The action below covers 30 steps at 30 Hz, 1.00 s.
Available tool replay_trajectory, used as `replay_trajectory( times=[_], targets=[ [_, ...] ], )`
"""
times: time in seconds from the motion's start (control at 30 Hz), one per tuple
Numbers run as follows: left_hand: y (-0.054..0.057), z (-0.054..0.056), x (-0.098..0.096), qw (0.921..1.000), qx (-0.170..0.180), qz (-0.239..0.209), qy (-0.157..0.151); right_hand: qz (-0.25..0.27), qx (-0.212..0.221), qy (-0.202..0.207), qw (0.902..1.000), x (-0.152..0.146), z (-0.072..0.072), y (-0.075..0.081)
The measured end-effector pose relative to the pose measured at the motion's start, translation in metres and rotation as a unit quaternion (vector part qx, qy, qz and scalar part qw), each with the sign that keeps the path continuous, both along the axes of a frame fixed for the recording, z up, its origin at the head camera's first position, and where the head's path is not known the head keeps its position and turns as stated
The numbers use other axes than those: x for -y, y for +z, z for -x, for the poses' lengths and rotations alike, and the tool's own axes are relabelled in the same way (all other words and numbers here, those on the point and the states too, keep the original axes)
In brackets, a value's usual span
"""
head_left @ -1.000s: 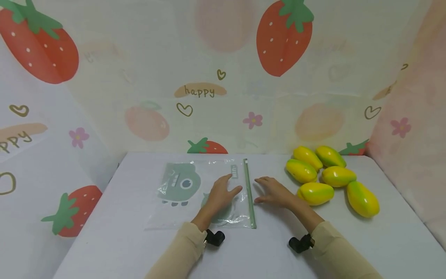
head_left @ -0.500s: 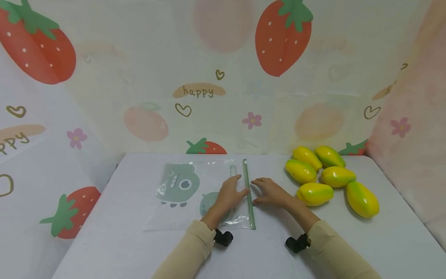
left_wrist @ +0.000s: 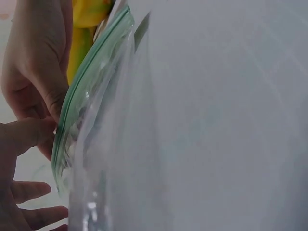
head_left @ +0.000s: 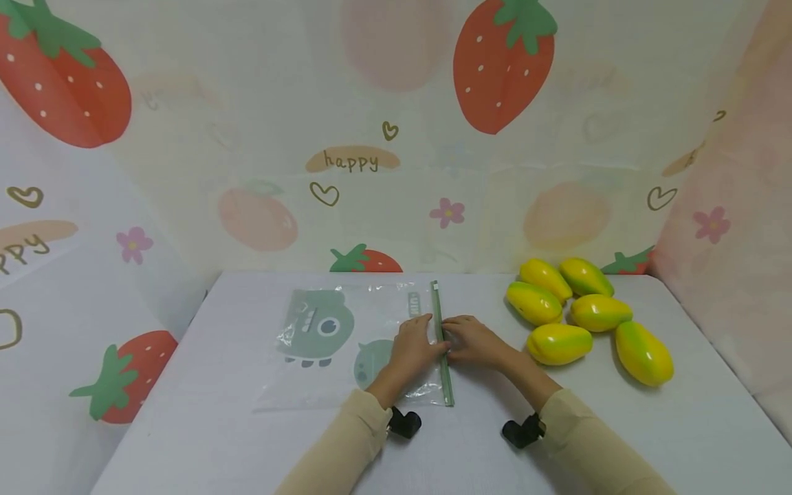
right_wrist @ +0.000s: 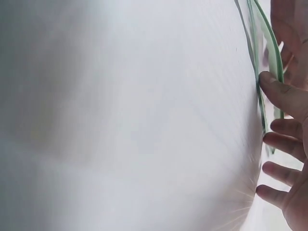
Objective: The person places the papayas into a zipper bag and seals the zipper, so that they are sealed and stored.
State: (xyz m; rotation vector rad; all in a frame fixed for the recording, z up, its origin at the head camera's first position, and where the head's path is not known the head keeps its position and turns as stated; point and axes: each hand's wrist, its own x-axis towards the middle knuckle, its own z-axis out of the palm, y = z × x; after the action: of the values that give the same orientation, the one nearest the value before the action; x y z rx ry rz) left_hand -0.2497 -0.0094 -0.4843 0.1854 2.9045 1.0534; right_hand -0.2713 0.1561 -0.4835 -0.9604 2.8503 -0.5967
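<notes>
A clear zip bag [head_left: 340,392] with pale green cartoon prints lies flat on the white table. Its green zip strip [head_left: 445,371] runs along the right side. Over the bag's right part is my left hand [head_left: 413,349], its thumb reaching the strip and its other fingers spread. From the right, my right hand [head_left: 475,342] meets the strip with its fingertips. In the right wrist view, the right thumb [right_wrist: 281,94] lies across the green strip [right_wrist: 278,57], and the other fingers extend loosely. Neither hand visibly grips the bag. Part of the strip is hidden behind the fingers.
Several yellow-green mangoes [head_left: 559,344] lie in a group at the table's right, near the right forearm. The white table [head_left: 185,385] backs onto a strawberry-printed backdrop [head_left: 266,137]. A black wrist camera [head_left: 405,423] sits on the left wrist.
My left hand has moved right across the bag until its thumb reaches the green strip. My right hand has shifted slightly left, onto the strip. The bag and mangoes stay in place.
</notes>
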Motion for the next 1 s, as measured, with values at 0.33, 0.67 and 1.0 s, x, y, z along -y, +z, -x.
replay_trajectory(
  times=[0.33, 0.67, 1.0],
  targets=[
    [-0.001, -0.001, -0.004, 0.9995, -0.018, 0.022, 0.016, -0.004, 0.005, 0.001, 1.0, 0.003, -0.003, 0.003],
    [0.0, 0.0, 0.002, 0.999, -0.043, 0.007, 0.007, -0.003, 0.028, -0.012, 0.9995, 0.004, -0.003, 0.005],
    [0.002, 0.0, 0.012, 0.9923, -0.083, 0.067, -0.063, -0.005, 0.035, -0.013, 0.9993, 0.003, -0.003, 0.004]
  ],
)
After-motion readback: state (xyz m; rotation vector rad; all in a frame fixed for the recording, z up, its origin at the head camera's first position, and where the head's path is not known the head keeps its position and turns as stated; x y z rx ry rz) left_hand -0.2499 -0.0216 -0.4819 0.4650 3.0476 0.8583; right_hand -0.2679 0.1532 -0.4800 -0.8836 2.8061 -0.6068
